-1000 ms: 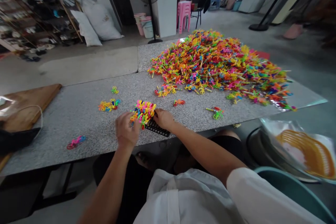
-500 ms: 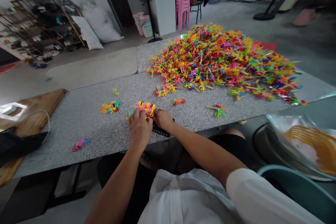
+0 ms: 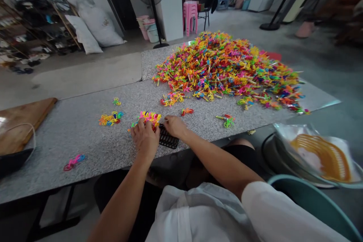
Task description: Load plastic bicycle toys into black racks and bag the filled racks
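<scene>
Hands on toy cluster, lower centre of frame.
Left hand (image 3: pixel 145 138) curled over cluster (image 3: pixel 147 118), gripping it; right hand (image 3: pixel 173 125) loosely closed, pressing black grid (image 3: pixel 168 140) on table (image 3: pixel 85 136).

white short-sleeved shirt (image 3: pixel 204 211), creased; bare forearms; dark trousers (image 3: pixel 159 193) beneath.

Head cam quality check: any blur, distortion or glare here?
Head view: wide-angle bend at the edges, table edge bowed; shelves and far right motion-smeared; hands and colourful pile fairly sharp; soft even light, mild glare on plastic bag.
</scene>
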The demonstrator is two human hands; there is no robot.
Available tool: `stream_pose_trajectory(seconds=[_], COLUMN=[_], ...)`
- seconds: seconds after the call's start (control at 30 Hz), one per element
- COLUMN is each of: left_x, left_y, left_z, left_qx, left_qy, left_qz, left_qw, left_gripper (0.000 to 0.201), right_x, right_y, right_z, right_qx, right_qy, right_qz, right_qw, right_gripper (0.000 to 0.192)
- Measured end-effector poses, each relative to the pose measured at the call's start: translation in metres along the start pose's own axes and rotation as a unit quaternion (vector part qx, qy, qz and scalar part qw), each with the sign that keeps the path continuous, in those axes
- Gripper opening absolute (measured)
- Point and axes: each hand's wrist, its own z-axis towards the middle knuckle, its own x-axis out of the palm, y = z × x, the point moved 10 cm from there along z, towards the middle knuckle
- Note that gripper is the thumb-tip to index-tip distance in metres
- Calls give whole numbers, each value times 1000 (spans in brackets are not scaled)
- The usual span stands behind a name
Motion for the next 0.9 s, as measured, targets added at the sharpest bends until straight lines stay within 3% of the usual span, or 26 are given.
stream_pose_trajectory(seconds=[0.13, 0.23, 0.33, 0.4, 0.53, 0.63, 0.7, 0.77, 0.83, 0.9], left_x=[3, -1, -11, -18, -12, -6, -16, -32, -42, -32], left_y=[1, 7, 29, 57, 130, 156, 147, 116, 69, 2], left_z=[-2, -8, -17, -25, -44, -60, -65, -62, -48, -27], left_qx=[-11, -15, -8, -16, -117, -169, -144, -82, -6, 100], left_qy=[-8, -34, -76, -113, -157, -156, -164, -165, -136, -51], left_qz=[-27, -72, -130, -165, -202, -224, -218, -197, -185, -201], left_qw=[1000, 997, 989, 980, 960, 947, 951, 963, 973, 973], left_gripper=[21, 23, 25, 25, 31, 32, 29, 24, 20, 22], right_x=[-54, -60, -48, -45, -59, -73, -74, -71, -68, -69], right_y=[-79, -118, -123, -123, -127, -130, -131, -131, -131, -131], right_z=[3, 4, 5, 9, 37, 61, 73, 81, 85, 87], right_qx=[114, 122, 43, 14, 47, 95, 115, 119, 114, 103], right_qy=[-76, -37, 19, 35, 7, -39, -44, -40, -41, -49], right_qz=[-68, -109, -103, -81, -91, -116, -121, -125, -134, -142], right_qw=[988, 986, 994, 996, 995, 988, 985, 984, 984, 983], right_gripper=[41, 39, 35, 34, 35, 43, 48, 51, 51, 48])
